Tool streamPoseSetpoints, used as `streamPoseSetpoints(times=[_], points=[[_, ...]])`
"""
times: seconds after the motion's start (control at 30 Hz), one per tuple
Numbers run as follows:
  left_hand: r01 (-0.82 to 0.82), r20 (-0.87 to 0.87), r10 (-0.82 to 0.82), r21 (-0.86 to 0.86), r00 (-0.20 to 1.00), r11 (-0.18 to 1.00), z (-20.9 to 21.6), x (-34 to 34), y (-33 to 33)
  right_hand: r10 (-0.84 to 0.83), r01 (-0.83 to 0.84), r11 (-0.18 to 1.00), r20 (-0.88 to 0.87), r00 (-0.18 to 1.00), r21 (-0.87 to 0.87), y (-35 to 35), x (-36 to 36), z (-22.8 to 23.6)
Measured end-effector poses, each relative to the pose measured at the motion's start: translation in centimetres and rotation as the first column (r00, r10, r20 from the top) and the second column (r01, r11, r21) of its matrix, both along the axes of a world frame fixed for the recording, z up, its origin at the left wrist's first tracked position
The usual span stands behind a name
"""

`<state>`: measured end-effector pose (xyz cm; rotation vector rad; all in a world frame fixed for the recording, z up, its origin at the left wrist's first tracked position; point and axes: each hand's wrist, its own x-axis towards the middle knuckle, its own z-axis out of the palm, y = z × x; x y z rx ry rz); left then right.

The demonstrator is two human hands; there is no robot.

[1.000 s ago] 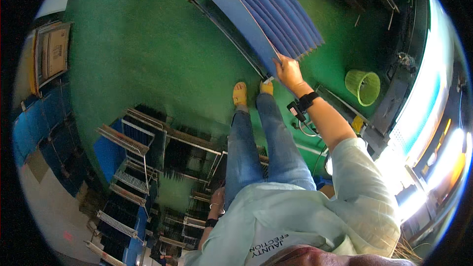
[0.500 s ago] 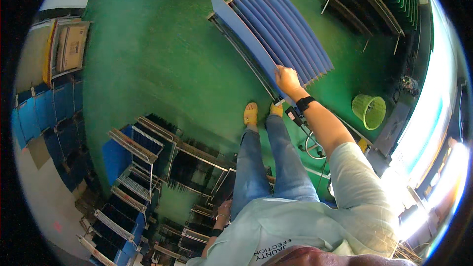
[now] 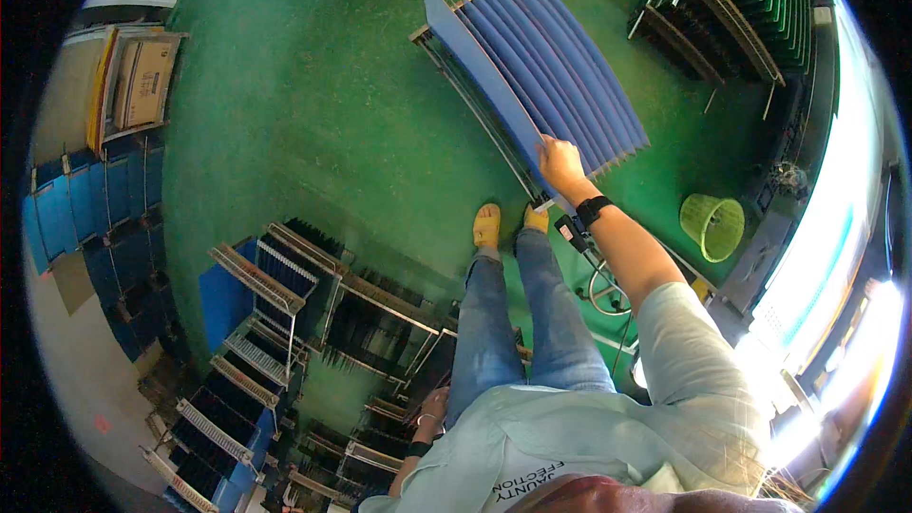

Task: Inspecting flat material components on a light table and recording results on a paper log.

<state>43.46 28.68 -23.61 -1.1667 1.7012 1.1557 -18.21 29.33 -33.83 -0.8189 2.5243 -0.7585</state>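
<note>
My right hand (image 3: pixel 562 167), wearing a black wristband, is closed over the upper edge of the nearest blue panel (image 3: pixel 484 66), at the end by my feet. Behind that panel, several more thin blue panels (image 3: pixel 556 57) stand on edge in a row. A metal rack (image 3: pixel 475 119) on the floor carries them. My left hand (image 3: pixel 433 405) hangs low beside my left leg, close to dark slotted racks (image 3: pixel 380 318). Its fingers are mostly hidden in shadow.
A yellow-green basket (image 3: pixel 712 228) stands on the green floor at the right, near a brightly lit bench (image 3: pixel 807 237). Another rack of green panels (image 3: pixel 750 0) is at the far right. Slotted racks (image 3: pixel 256 280) crowd the lower left; a cardboard box (image 3: pixel 142 84) sits at the left.
The whole view has shifted slightly, with the basket and racks sitting a little lower. My right hand stays on the blue panel; my left hand stays by my leg.
</note>
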Motion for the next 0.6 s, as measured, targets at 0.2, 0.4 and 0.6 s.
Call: streamPoseSetpoints(times=[0.2, 0.4, 0.6], points=[[-0.146, 0.064, 0.144, 0.036, 0.988, 0.989, 0.7, -2.5, -0.7, 0.005, -0.004, 0.998, -0.021, 1.0, 0.056, 0.0, -0.7, -0.5], [-0.298, 0.221, 0.284, 0.034, 0.933, 0.954, -0.1, -2.6, -0.3, 0.007, -0.009, 0.995, 0.018, 1.0, 0.103, -0.3, -0.3, -0.4], [-0.322, 0.097, 0.317, 0.034, 0.943, 0.946, 1.4, -4.9, -0.6, 0.028, -0.027, 0.984, -0.007, 1.0, 0.178, -0.9, 0.1, -0.5]])
